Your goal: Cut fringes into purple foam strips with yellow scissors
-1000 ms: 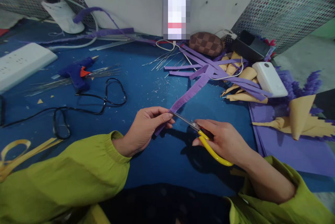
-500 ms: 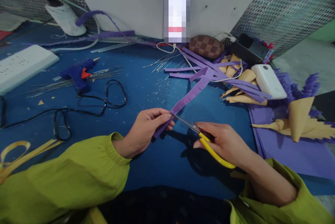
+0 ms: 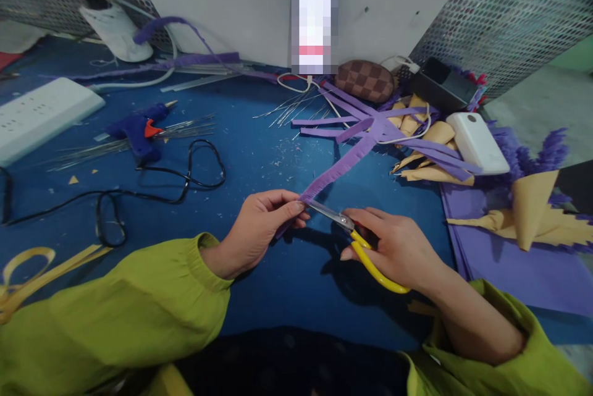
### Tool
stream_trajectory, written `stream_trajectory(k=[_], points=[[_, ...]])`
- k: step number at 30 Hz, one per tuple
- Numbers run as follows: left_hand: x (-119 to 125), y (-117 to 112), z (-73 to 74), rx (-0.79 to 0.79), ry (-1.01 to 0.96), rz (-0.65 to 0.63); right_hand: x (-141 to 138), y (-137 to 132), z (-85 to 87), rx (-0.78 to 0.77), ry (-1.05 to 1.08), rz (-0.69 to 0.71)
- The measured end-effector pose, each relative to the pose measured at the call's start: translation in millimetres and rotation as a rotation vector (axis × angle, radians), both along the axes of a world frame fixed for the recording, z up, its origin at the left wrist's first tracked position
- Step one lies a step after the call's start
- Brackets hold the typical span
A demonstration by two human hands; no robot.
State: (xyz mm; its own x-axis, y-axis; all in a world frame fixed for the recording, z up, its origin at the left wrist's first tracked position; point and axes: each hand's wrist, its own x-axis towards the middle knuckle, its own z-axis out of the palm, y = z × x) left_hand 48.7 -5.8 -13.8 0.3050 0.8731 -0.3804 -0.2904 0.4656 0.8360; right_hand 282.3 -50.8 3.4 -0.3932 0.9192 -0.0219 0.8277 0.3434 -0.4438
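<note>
Purple strip (image 3: 340,167): slanting forward-right from left hand (image 3: 254,228) pinching it
Scissors (image 3: 373,267): right hand (image 3: 398,248) is gripping, tips perhaps touching strip

Lane open over flat blue tabletop (image 3: 252,158) between blue plastic glue gun (image 3: 134,130), thin looped black cable (image 3: 139,196) and long narrow purple strip (image 3: 343,167). Yellow-handled metal scissors (image 3: 343,220) bridge gap between bare left hand (image 3: 262,229) and bare right hand (image 3: 393,244). Far end: fine silver wires (image 3: 291,107) obstruct. Right: tan paper cone (image 3: 532,207), white boxy device (image 3: 479,144) block.
</note>
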Motion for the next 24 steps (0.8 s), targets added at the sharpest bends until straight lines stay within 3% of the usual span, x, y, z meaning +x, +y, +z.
stream_trajectory(k=[24], points=[[-1.2,-0.2,0.2,0.035,0.051,-0.043,1.3,-0.3,1.9,-0.080,0.066,0.037]])
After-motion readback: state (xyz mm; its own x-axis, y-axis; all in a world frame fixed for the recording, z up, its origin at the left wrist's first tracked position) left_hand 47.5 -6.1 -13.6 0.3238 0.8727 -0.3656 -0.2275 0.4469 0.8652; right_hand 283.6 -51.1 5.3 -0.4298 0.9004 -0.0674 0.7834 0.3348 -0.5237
